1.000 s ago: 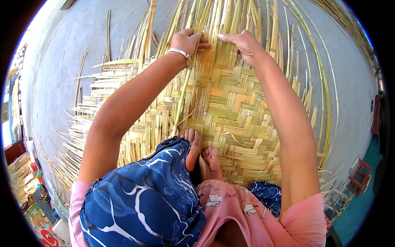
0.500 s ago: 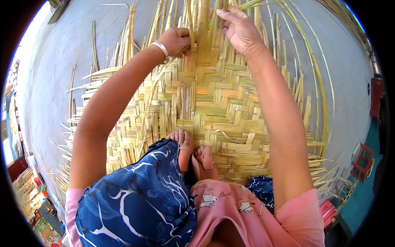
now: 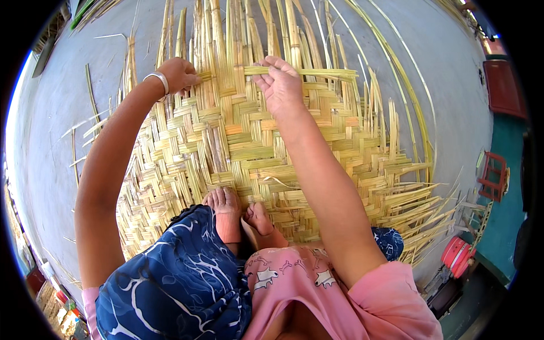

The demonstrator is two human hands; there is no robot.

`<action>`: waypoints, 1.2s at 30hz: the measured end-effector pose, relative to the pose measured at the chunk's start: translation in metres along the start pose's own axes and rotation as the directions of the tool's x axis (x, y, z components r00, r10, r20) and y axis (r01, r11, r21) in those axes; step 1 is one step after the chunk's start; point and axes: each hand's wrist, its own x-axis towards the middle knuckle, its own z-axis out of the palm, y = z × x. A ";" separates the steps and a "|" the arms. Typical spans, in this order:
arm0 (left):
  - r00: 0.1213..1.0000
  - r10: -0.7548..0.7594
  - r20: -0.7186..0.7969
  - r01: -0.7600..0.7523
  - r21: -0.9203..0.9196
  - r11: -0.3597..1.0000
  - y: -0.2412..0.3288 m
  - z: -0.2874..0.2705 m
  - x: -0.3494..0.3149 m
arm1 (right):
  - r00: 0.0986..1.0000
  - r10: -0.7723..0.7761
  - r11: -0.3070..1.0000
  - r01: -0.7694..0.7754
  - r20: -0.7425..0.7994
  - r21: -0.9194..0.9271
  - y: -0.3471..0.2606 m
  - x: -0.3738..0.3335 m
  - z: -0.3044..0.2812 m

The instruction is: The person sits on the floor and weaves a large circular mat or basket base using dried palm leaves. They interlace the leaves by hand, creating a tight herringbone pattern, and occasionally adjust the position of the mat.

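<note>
A flat greenish cane strip (image 3: pixel 331 73) lies crosswise at the far edge of a half-woven cane mat (image 3: pixel 317 147). It passes beneath a few upright strips between my hands. My left hand (image 3: pixel 178 73), with a silver bangle at the wrist, is closed around the strip's left part. My right hand (image 3: pixel 280 82) pinches the same strip right of the middle, thumb and fingers around it. The strip's right end sticks out past my right hand, over the upright strips. The left fingertips are partly hidden.
Several unwoven upright strips (image 3: pixel 218 34) fan out beyond the mat. Long loose strips (image 3: pixel 411 93) lie on the grey floor (image 3: pixel 102 51) to the right. My bare feet (image 3: pixel 222 199) rest on the mat. A red stool (image 3: pixel 493 177) and a red round container (image 3: pixel 458 256) stand at right.
Both hands have moved left, my right hand also nearer to me. The upright strips between them, raised before, now lie down over the crosswise strip, which stretches between the hands.
</note>
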 end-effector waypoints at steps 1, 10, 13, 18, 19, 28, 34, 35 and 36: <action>1.000 -0.008 0.007 0.008 0.011 1.000 0.001 0.000 0.002 | 1.000 0.010 1.000 -0.010 -0.010 -0.020 -0.003 0.000 0.002; 0.990 0.141 0.006 -0.141 0.123 0.982 -0.008 0.007 0.004 | 0.994 -0.102 0.973 0.107 0.031 -0.207 0.002 0.006 -0.009; 0.990 0.133 0.045 -0.139 0.194 0.971 -0.004 0.014 0.004 | 0.985 -0.157 0.941 0.171 0.073 -0.291 0.003 -0.001 -0.015; 0.996 0.044 0.075 -0.059 0.208 0.976 0.003 0.020 -0.002 | 0.983 -0.151 0.858 0.183 0.105 -0.480 0.002 -0.012 -0.019; 0.997 -0.002 0.080 -0.016 0.219 0.976 0.007 0.020 -0.005 | 0.986 -0.138 0.844 0.165 0.091 -0.510 0.001 -0.012 -0.020; 0.999 -0.005 -0.038 0.012 0.197 0.980 0.003 0.027 -0.015 | 0.990 -0.140 0.894 0.113 -0.031 -0.433 -0.025 -0.010 -0.029; 0.941 0.312 -0.129 -0.182 0.583 0.792 0.071 0.033 -0.025 | 0.997 -0.081 0.945 0.075 -0.007 -0.320 -0.036 -0.011 -0.038; 0.911 0.388 -0.142 -0.273 0.498 0.823 0.081 0.041 -0.024 | 0.997 -0.073 0.953 0.075 0.019 -0.295 -0.036 -0.010 -0.040; 0.874 0.458 -0.160 -0.365 0.405 0.838 0.089 0.051 -0.020 | 0.997 -0.065 0.960 0.074 0.043 -0.272 -0.037 -0.010 -0.045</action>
